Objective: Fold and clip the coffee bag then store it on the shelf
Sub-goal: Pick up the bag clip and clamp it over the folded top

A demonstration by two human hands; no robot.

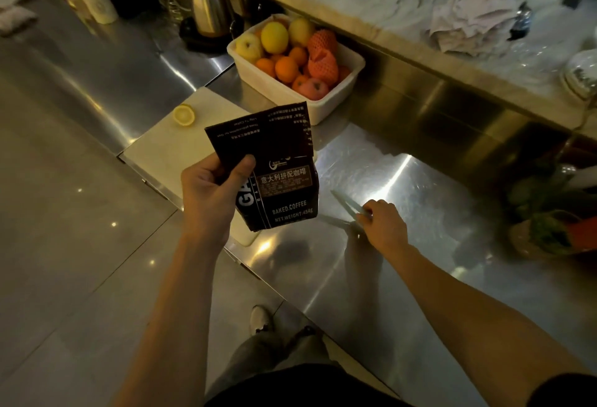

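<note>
A dark brown coffee bag (284, 190) with white print is held upright above the counter's front edge, its top flap folded down toward me. My left hand (210, 193) grips the bag at its left side, thumb pressing on the folded flap. To the right, my right hand (382, 222) rests low on the steel counter (420, 212), fingers closed on a pale, long bag clip (347, 206) whose two arms spread apart toward the bag.
A white tub of oranges, lemons and apples (336, 96) stands behind the bag. A white cutting board (168, 154) with a half lemon (184, 115) lies left. A kettle (208, 6) and cups stand far left. A marble ledge with a cloth (468, 22) runs behind; vegetables (549, 229) sit right.
</note>
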